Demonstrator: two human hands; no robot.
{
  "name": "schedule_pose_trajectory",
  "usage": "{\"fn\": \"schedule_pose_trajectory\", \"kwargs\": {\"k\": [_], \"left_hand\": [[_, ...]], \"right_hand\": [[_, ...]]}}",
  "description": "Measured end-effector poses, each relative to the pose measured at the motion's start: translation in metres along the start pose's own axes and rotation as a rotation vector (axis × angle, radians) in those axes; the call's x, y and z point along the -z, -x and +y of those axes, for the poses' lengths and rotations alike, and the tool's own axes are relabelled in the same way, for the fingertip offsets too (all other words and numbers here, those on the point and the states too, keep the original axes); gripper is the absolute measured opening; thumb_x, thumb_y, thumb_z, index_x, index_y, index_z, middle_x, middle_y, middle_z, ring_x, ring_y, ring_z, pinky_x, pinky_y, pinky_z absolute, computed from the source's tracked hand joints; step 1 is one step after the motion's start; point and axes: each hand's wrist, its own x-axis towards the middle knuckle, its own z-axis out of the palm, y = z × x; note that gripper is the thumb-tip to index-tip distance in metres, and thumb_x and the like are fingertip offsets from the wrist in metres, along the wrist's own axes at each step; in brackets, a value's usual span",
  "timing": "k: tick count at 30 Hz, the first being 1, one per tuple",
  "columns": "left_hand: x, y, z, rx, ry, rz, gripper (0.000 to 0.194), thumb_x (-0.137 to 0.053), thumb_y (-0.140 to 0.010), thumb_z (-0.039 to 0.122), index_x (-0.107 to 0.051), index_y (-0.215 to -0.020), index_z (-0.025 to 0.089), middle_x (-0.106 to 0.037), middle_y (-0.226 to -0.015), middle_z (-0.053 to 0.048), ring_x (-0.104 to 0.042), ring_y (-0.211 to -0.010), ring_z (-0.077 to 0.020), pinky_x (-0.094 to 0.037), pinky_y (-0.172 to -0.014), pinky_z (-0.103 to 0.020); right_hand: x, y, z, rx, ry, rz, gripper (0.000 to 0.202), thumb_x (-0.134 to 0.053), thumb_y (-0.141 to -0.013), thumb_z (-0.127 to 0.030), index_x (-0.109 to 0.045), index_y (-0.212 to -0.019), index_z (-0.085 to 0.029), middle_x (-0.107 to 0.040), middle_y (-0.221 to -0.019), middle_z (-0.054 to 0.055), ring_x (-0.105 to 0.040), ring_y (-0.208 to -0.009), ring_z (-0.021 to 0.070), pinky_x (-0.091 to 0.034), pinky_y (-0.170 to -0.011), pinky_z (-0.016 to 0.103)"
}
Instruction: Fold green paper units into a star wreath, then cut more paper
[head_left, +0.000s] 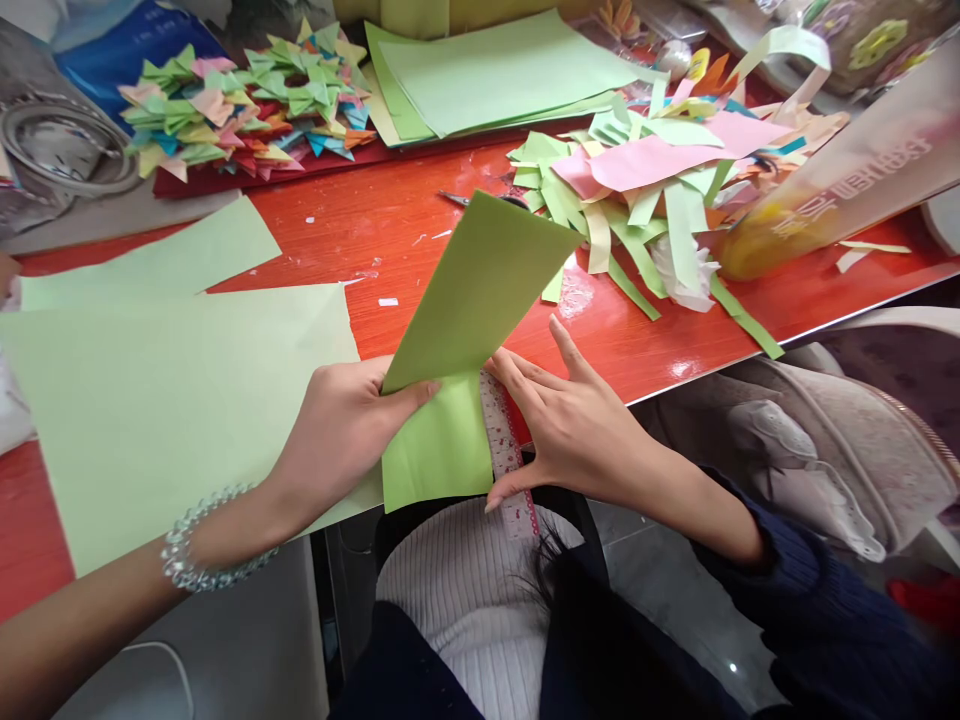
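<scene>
My left hand (337, 420) pinches a sheet of bright green paper (480, 285) between its thumb and fingers. The sheet bends at the thumb: its upper part stands up at a slant, and the lower part hangs over the table's front edge. Along the sheet's right side lies a clear ruler (514, 455) with small reddish marks, sticking out past the edge. My right hand (581, 425) has its fingers spread around the ruler, the fingertips near the paper's fold and the thumb by the ruler's lower part. Whether those fingertips touch the paper is unclear.
Pale green sheets (187, 400) cover the left of the red table (405, 210). Behind are folded paper stars (247, 110) and a stack of green paper (510, 70). Paper strips (637, 190), partly hidden scissors (454, 199) and a cloudy plastic cup (832, 170) occupy the right.
</scene>
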Motion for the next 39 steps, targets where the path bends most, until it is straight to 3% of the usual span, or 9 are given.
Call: {"fn": "schedule_pose_trajectory", "kwargs": {"k": [7, 12, 17, 22, 28, 31, 33, 35, 39], "left_hand": [[0.001, 0.012, 0.010, -0.190, -0.081, -0.038, 0.018, -0.059, -0.085, 0.037, -0.074, -0.083, 0.027, -0.071, -0.072, 0.006, -0.058, -0.059, -0.0131, -0.042, -0.052, -0.023], [0.004, 0.006, 0.005, -0.040, 0.074, -0.057, 0.017, -0.067, -0.078, 0.037, -0.074, -0.085, 0.023, -0.075, -0.086, 0.002, -0.068, -0.080, -0.0200, -0.053, -0.066, -0.024], [0.000, -0.012, -0.019, 0.113, 0.426, -0.082, 0.031, -0.075, -0.072, 0.035, -0.072, -0.098, 0.017, -0.075, -0.097, -0.007, -0.071, -0.089, -0.0266, -0.060, -0.076, -0.034], [0.001, -0.031, -0.020, 0.000, 0.477, 0.031, 0.039, -0.074, -0.072, 0.032, -0.069, -0.107, 0.015, -0.072, -0.110, -0.008, -0.069, -0.099, -0.0255, -0.058, -0.087, -0.034], [0.005, -0.044, -0.017, -0.131, -0.116, 0.198, 0.052, -0.067, -0.079, 0.038, -0.057, -0.126, 0.017, -0.063, -0.124, -0.013, -0.058, -0.117, -0.0346, -0.048, -0.100, -0.050], [0.008, -0.046, -0.023, -0.412, -0.495, 0.385, 0.082, -0.070, -0.079, 0.034, -0.028, -0.148, 0.018, -0.035, -0.151, -0.018, -0.029, -0.141, -0.0379, -0.029, -0.115, -0.057], [0.009, -0.046, -0.029, -0.613, -0.684, 0.396, 0.083, -0.065, -0.084, 0.029, -0.018, -0.151, 0.020, -0.018, -0.158, -0.017, -0.012, -0.148, -0.0351, -0.016, -0.121, -0.055], [0.010, -0.046, -0.035, -0.789, -0.828, 0.283, 0.066, -0.055, -0.090, 0.021, -0.026, -0.149, 0.021, -0.027, -0.156, -0.015, -0.018, -0.147, -0.0315, -0.015, -0.122, -0.053], [0.010, -0.047, -0.044, -0.945, -0.956, 0.103, 0.041, -0.040, -0.094, 0.008, -0.053, -0.133, 0.012, -0.060, -0.133, -0.013, -0.056, -0.124, -0.0257, -0.045, -0.107, -0.041]], "right_hand": [[0.007, -0.003, -0.004, -0.046, -0.006, -0.069, 0.108, -0.042, -0.073, -0.083, -0.035, -0.144, -0.003, -0.055, -0.137, 0.021, -0.051, -0.128, 0.0339, -0.009, -0.119, 0.061], [0.007, -0.002, -0.005, -0.050, 0.000, -0.056, 0.100, -0.046, -0.075, -0.080, -0.042, -0.141, -0.004, -0.054, -0.139, 0.019, -0.046, -0.133, 0.0348, -0.008, -0.119, 0.061], [0.000, -0.008, 0.006, -0.015, -0.040, -0.058, 0.110, -0.036, -0.077, -0.082, -0.025, -0.147, 0.002, -0.041, -0.148, 0.022, -0.038, -0.139, 0.0323, 0.003, -0.118, 0.062], [0.000, -0.037, 0.031, 0.028, -0.041, -0.211, 0.087, -0.044, -0.086, -0.068, -0.029, -0.148, -0.009, -0.030, -0.155, 0.015, -0.022, -0.147, 0.0269, -0.007, -0.120, 0.058], [-0.002, -0.058, 0.052, 0.003, -0.117, -0.245, 0.079, -0.052, -0.089, -0.056, -0.027, -0.151, -0.014, -0.016, -0.160, 0.013, -0.014, -0.148, 0.0251, -0.014, -0.120, 0.053], [-0.004, -0.058, 0.052, 0.011, -0.153, -0.255, 0.082, -0.051, -0.089, -0.058, -0.022, -0.152, -0.015, -0.025, -0.158, 0.010, -0.021, -0.147, 0.0238, -0.008, -0.121, 0.053], [-0.005, -0.057, 0.052, -0.012, -0.177, -0.242, 0.087, -0.053, -0.087, -0.059, -0.019, -0.153, -0.013, -0.027, -0.157, 0.012, -0.022, -0.147, 0.0244, -0.008, -0.121, 0.052], [-0.005, -0.057, 0.052, -0.028, -0.193, -0.231, 0.090, -0.054, -0.086, -0.059, -0.016, -0.153, -0.011, -0.029, -0.156, 0.013, -0.024, -0.146, 0.0249, -0.009, -0.121, 0.052], [-0.005, -0.057, 0.053, -0.012, -0.199, -0.243, 0.089, -0.052, -0.087, -0.060, -0.015, -0.153, -0.012, -0.028, -0.157, 0.013, -0.023, -0.147, 0.0246, -0.008, -0.121, 0.052]]}}
